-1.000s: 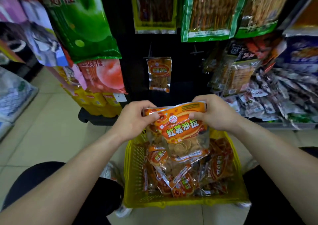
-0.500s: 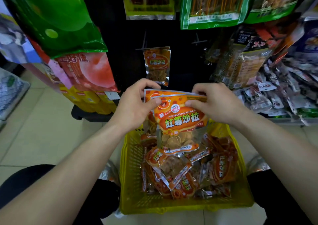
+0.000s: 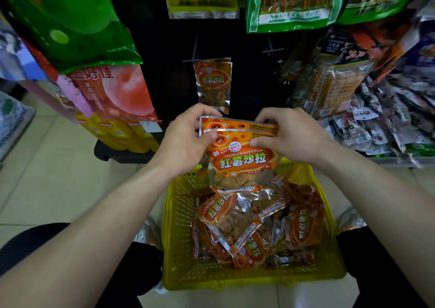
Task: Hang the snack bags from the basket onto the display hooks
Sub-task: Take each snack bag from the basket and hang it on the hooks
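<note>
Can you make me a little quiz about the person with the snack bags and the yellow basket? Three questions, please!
1. True or false: the yellow basket is empty.
2. Which hands grip the orange snack bags above the basket? A) left hand only B) right hand only C) both
3. Fill in: behind the hands, a matching bag ____ from a hook.
Key: 1 false, more bags lie in it. 2 C. 3 hangs.
</note>
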